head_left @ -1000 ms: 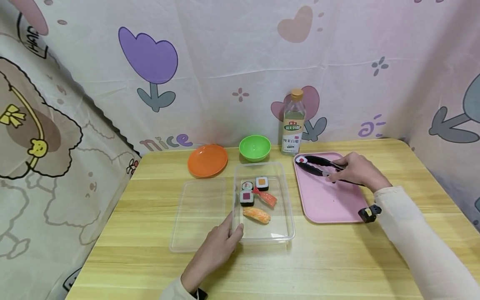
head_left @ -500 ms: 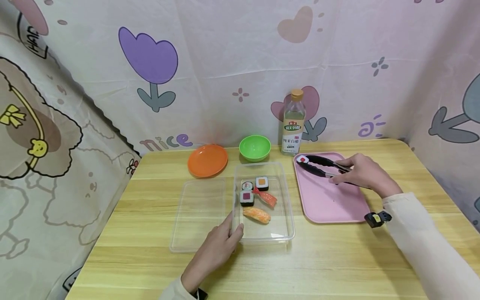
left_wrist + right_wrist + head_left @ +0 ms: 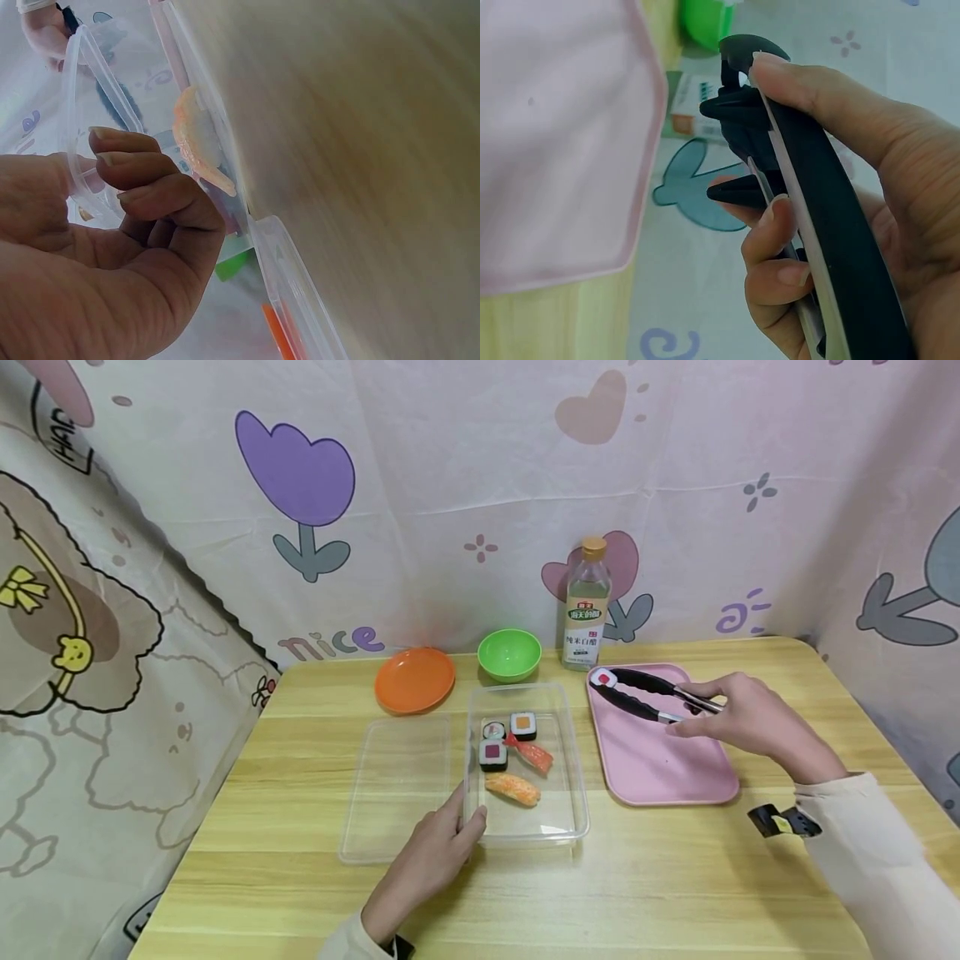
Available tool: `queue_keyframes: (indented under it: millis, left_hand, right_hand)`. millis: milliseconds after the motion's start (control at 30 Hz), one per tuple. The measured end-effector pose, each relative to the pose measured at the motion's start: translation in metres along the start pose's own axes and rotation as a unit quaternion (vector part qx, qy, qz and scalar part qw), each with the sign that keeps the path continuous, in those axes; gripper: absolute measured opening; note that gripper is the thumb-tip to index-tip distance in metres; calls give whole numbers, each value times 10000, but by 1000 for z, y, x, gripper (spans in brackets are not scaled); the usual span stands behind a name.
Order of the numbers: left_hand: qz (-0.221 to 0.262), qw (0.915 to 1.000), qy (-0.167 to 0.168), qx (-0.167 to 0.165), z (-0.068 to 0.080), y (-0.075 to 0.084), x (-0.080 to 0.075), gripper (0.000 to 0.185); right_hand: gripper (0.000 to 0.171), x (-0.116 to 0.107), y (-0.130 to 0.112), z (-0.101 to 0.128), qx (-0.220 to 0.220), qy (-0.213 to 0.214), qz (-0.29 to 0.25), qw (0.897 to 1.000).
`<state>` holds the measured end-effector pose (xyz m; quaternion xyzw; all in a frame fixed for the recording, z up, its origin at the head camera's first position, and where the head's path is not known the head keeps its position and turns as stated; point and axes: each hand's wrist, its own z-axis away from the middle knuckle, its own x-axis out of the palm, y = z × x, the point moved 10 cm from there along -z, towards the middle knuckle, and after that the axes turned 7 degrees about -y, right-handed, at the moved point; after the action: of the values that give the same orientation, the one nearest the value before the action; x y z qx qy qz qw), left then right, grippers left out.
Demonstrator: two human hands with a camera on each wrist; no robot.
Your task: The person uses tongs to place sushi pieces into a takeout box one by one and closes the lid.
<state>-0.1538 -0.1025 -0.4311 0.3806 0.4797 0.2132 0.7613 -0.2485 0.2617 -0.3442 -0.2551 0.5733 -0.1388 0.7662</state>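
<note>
In the head view my left hand (image 3: 431, 852) grips the left wall of a clear plastic container (image 3: 528, 839); the left wrist view shows its fingers curled by the rim. Inside lie several sushi pieces, among them a shrimp (image 3: 534, 756), an orange-topped nigiri (image 3: 513, 789) and a square roll with an orange centre (image 3: 523, 726). My right hand (image 3: 757, 718) holds black-handled tongs (image 3: 648, 682) over the pink tray (image 3: 667, 777). A small roll with a red centre (image 3: 603, 678) sits at the tong tips; whether it is pinched I cannot tell.
A clear lid (image 3: 397, 793) lies left of the container. Behind stand an orange plate (image 3: 415, 680), a green bowl (image 3: 510, 656) and a vinegar bottle (image 3: 585, 618). A patterned cloth (image 3: 450, 460) hangs along the table's back edge.
My right hand has moved right and slightly toward me along the tongs, whose arms look a little wider apart. The red-centred roll stays nearly in place. My left hand has not moved.
</note>
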Motion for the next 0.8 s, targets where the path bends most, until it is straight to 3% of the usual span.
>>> queue_keyframes:
  millis: [333,600,800]
  left_hand:
    - [7,10000,13,26,0,1,0,47]
    - [68,10000,-7,10,0,0,0,49]
    - [38,10000,13,-20,0,-1,0,50]
  right_hand:
    - [82,1,-32,15,-366,-31,-272,9990]
    - [66,9,-72,22,-1165,89,150,9930]
    - [65,28,-92,21,-1305,-379,189,9905]
